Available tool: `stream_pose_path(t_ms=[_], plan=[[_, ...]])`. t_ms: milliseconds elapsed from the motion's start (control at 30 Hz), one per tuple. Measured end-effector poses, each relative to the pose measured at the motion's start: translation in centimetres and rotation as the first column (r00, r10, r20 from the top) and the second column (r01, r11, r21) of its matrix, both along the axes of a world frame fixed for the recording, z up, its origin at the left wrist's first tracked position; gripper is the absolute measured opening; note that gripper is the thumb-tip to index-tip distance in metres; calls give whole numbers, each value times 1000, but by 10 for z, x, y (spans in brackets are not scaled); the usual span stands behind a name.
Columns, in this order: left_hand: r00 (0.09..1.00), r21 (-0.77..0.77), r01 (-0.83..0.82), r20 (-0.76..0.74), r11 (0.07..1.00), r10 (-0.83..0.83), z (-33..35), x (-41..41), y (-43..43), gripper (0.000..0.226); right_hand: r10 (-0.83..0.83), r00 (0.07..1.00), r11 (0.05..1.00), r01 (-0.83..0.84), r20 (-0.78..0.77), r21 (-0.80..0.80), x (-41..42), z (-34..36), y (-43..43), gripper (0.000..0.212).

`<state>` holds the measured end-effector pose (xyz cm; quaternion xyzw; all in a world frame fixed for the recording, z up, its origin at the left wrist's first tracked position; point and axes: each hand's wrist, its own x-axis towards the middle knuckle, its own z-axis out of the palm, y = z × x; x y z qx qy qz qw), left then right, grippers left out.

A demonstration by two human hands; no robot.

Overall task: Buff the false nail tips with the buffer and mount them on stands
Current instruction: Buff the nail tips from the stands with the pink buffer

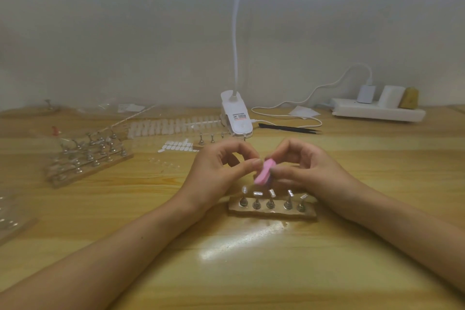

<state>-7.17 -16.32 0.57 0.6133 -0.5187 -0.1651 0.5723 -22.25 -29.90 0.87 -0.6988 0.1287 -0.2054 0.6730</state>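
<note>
Right hand (309,166) gripping the pink buffer (264,171) between thumb and curled fingers, left hand (216,171) thumb and forefinger pinched narrow at the buffer's upper end, anything between them too small to tell, metal stands (270,200) on a wooden base (271,212) just below the fingertips

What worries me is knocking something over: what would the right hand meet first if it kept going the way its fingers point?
The left hand: the right hand, pinching the pink foam buffer block, points leftward at the left fingertips, close by; depth unclear.
</note>
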Motion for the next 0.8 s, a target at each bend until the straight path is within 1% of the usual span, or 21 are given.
stream_pose_path(t_ms=[67, 100, 167, 200, 267, 300, 333, 400, 433, 500, 533, 600, 633, 733, 800], plan=[[1000, 8, 14, 7, 1000, -14, 0, -1, 0, 8, -88, 995, 993, 84, 48, 88, 0, 0, -2, 23], [1000, 10, 6, 1, 1000, -6, 0, -1, 0, 8, -89, 995, 992, 84, 48, 96, 0, 1, -2, 24], [1000, 13, -2, -11, 1000, 2, 0, 0, 0, 9, -5, 1000, 1000, 5, -4, 14, 0, 2, 1, 25], [1000, 16, 4, -6, 1000, -4, 0, 0, 0, 8, 7, 1000, 1000, -7, -13, -10, 0, 1, 1, 25], [1000, 24, 12, 4, 1000, -12, 0, 0, 0, 6, -79, 996, 996, 77, 38, 53, 0, 0, 0, 24], [1000, 25, 9, -1, 1000, -9, 0, -1, 0, 6, -92, 994, 993, 88, 53, 85, -1, 0, -2, 23], [1000, 24, 7, -9, 1000, -7, 0, -1, 0, 6, -72, 996, 994, 68, 47, 80, -1, 0, -2, 23], [1000, 24, 10, -15, 1000, -9, 0, 0, 1, 6, 10, 1000, 1000, -10, -10, -6, 0, 1, 0, 24], [1000, 25, 11, -11, 1000, -11, 0, -1, 1, 7, 4, 1000, 1000, -5, -12, -20, 0, 0, 0, 25], [1000, 23, 8, -8, 1000, -8, 0, -1, 1, 7, -68, 997, 997, 67, 29, 38, 0, -1, -2, 24], [1000, 20, 5, -8, 1000, -5, 0, -1, 1, 7, -59, 998, 997, 58, 33, 53, 0, 0, -2, 23], [1000, 18, 0, -11, 1000, 0, 0, 0, 1, 9, 25, 1000, 1000, -25, -19, 3, 0, 1, -1, 22], [1000, 20, -3, -16, 1000, 3, 0, 0, 1, 10, 42, 999, 999, -43, -32, -14, 0, 1, -1, 20], [1000, 24, 0, -18, 1000, 1, 0, -1, 1, 10, -66, 997, 996, 64, 33, 68, 0, 0, -3, 18], [1000, 24, 15, 1, 1000, -15, 1, -1, 1, 9, -52, 998, 996, 49, 33, 80, 1, 2, -3, 17]])
